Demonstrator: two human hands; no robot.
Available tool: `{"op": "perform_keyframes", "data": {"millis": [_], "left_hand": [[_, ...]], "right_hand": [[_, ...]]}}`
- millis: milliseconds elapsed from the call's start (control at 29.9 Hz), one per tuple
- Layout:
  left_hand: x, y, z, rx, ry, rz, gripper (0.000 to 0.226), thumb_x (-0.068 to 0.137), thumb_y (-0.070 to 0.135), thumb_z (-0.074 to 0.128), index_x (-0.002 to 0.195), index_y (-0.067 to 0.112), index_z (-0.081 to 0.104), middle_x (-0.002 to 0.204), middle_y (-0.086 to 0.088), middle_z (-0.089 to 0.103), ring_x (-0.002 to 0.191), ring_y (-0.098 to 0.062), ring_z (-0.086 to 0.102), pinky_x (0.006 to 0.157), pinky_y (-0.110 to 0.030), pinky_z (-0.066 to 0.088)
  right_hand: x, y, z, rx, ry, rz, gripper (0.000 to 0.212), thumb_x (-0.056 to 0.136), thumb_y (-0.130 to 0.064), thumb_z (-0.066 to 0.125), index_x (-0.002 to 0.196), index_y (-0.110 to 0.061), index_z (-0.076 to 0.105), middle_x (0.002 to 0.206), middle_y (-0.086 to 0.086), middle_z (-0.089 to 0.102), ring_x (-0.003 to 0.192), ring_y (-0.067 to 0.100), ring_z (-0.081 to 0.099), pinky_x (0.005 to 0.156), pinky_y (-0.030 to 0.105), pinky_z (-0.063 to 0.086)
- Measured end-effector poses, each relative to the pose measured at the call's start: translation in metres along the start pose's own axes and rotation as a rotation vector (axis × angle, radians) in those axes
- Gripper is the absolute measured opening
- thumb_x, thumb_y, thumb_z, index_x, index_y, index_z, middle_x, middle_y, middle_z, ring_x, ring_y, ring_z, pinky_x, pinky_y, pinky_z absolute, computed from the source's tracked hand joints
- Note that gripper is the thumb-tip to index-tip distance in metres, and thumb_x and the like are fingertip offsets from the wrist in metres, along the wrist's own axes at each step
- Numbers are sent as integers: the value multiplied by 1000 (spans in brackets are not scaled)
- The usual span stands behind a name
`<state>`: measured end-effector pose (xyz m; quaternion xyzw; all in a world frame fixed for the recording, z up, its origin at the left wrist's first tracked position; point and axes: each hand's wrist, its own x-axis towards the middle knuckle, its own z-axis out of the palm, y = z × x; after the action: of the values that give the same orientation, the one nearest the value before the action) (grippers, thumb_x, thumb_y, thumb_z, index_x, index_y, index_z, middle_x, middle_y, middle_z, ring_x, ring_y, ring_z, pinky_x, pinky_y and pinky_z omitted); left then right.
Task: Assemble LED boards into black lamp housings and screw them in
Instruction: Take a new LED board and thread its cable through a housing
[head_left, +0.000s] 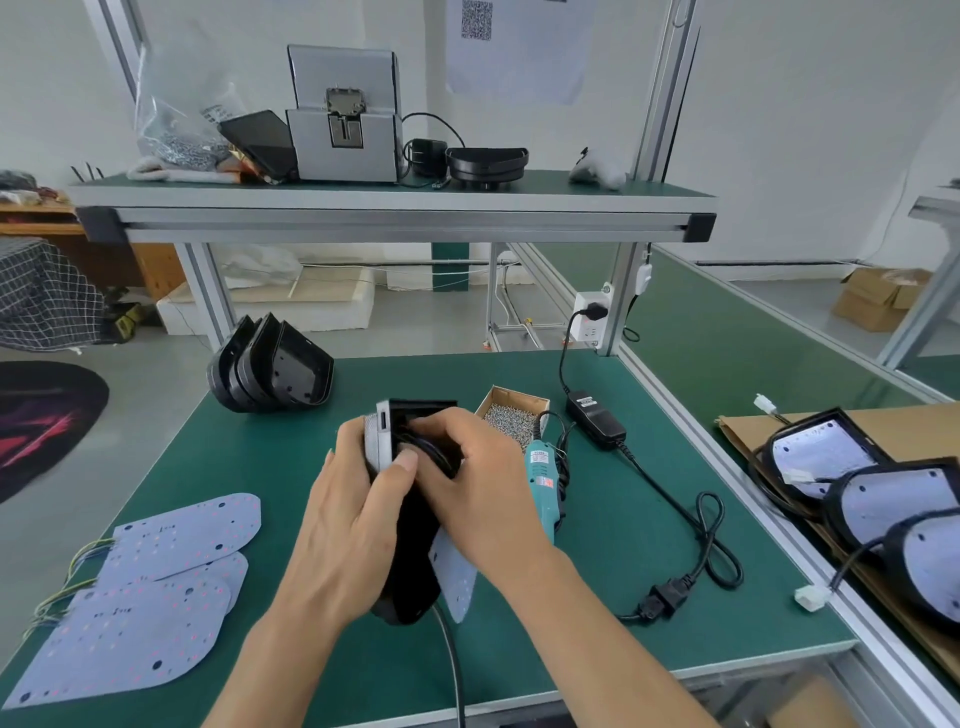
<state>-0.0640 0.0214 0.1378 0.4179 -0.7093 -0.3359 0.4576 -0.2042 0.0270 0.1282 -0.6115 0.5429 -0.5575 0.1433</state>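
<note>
Both hands meet over the middle of the green worktop (649, 519), holding one black lamp housing (410, 561) upright on its end between them. The left hand (358, 525) wraps the housing's left flank, thumb laid across its upper edge beside a small grey driver box (378, 436) that sits at the top of the part. The right hand (478, 488) is curled over the top right of the housing, fingers pinching what looks like a black cable (431, 452) — the grip itself is partly hidden by the knuckles. A pale LED board (454, 577) pokes out below the right hand, against the housing's lower right side.

To the left, near the front edge, spare LED boards (156, 587) lie flat and overlapping, wires trailing off their left ends. A nested stack of empty housings (270, 366) stands at the far left corner. Just right of the hands lie a teal electric screwdriver (540, 483) and a cardboard box of screws (511, 415), with a black power adapter (595, 418) beyond. Finished lamps (872, 499) rest on cardboard on the adjoining bench to the right.
</note>
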Motion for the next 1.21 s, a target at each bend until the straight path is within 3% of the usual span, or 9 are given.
{"op": "perform_keyframes", "data": {"millis": [134, 234, 335, 469, 603, 770, 971, 1105, 1206], "left_hand": [[-3, 9, 2, 76, -2, 49, 16, 88, 53, 37, 98, 44, 46, 95, 29, 59, 94, 0, 54, 96, -51, 42], [-2, 11, 4, 152, -13, 127, 24, 90, 49, 36, 111, 41, 44, 109, 36, 56, 111, 13, 49, 119, -58, 25], [-1, 8, 4, 214, -33, 159, 40, 91, 51, 35, 124, 29, 44, 100, 33, 61, 113, 18, 47, 125, -54, 15], [1, 8, -4, 196, -19, 176, 29, 91, 52, 37, 114, 38, 45, 103, 32, 59, 103, 10, 54, 95, -39, 41], [2, 7, -13, 149, -42, 131, 26, 89, 56, 38, 106, 40, 47, 88, 23, 62, 81, -4, 58, 65, -28, 38], [2, 3, -9, 126, -53, 124, 31, 87, 58, 36, 106, 36, 47, 89, 20, 63, 83, -6, 59, 64, -22, 36], [-2, -3, 5, 12, 34, 55, 21, 86, 54, 38, 100, 43, 50, 96, 18, 63, 90, -4, 59, 69, -24, 39], [0, -5, 5, 4, 34, 50, 21, 87, 54, 39, 100, 42, 49, 94, 19, 63, 86, -3, 60, 68, -30, 41], [4, -8, -1, -10, 46, 40, 19, 87, 54, 39, 97, 42, 49, 91, 17, 62, 84, -6, 59, 69, -33, 41]], "right_hand": [[2, -1, 3, 29, 43, 31, 10, 89, -24, 70, 94, -17, 75, 89, -8, 74, 85, 12, 69, 77, 38, 55], [2, -6, 4, 53, 56, 61, 6, 88, -22, 70, 90, -18, 74, 85, -7, 74, 81, 14, 69, 75, 41, 55], [2, -9, 4, 75, 58, 84, 9, 89, -24, 68, 89, -18, 74, 83, -7, 75, 79, 15, 69, 73, 42, 55], [0, -6, 2, 63, 32, 37, 8, 93, -21, 70, 97, -18, 77, 89, -8, 76, 84, 12, 70, 76, 36, 56], [0, -3, 0, 62, 2, -36, 12, 96, -20, 71, 105, -15, 77, 98, -7, 76, 91, 10, 70, 80, 30, 56], [0, -5, 2, 27, 13, -53, 19, 95, -12, 67, 108, -19, 79, 103, -9, 76, 98, 8, 70, 86, 37, 55], [-2, -11, 5, 48, 153, 160, 9, 91, -32, 75, 94, -25, 80, 86, -16, 77, 85, 8, 72, 83, 43, 57], [-6, -19, 7, -42, 124, 54, 12, 98, -28, 68, 92, -26, 78, 89, -17, 76, 88, 7, 68, 100, 55, 44], [-7, -20, 6, -72, 2, 17, 19, 104, -26, 61, 109, -30, 78, 105, -18, 73, 104, 1, 64, 115, 58, 27]]}}
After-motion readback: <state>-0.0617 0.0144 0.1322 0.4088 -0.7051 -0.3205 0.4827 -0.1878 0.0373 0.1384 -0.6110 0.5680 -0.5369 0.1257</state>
